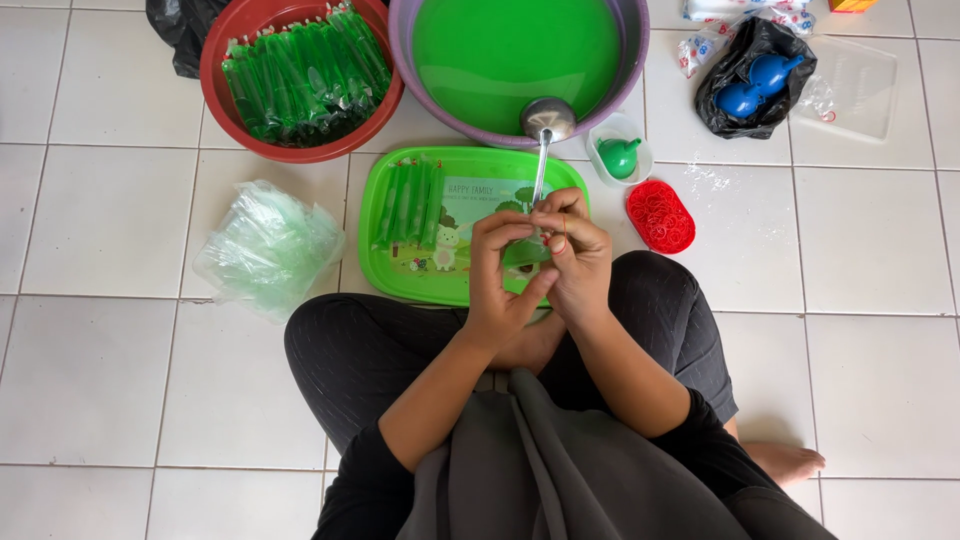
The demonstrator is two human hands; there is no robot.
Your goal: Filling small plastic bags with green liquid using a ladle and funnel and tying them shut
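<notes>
Both hands, left hand (497, 285) and right hand (572, 255), pinch a green-filled pouch (524, 250) over the green tray's (470, 290) right edge; four filled tubes (407, 205) lie inside the tray, and a purple basin (625, 60) holds green liquid (515, 50).

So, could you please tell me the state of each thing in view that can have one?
Purple basin: nearly full of green liquid.
Ladle: resting on the basin's rim, handle down toward the tray.
Red basin: heaped with filled green tubes.
Green tray: several filled tubes lying on it.
Left hand and right hand: together pinching a small green bag.
Black bag: open, blue items inside.
Green funnel: sitting in a small tub.
</notes>
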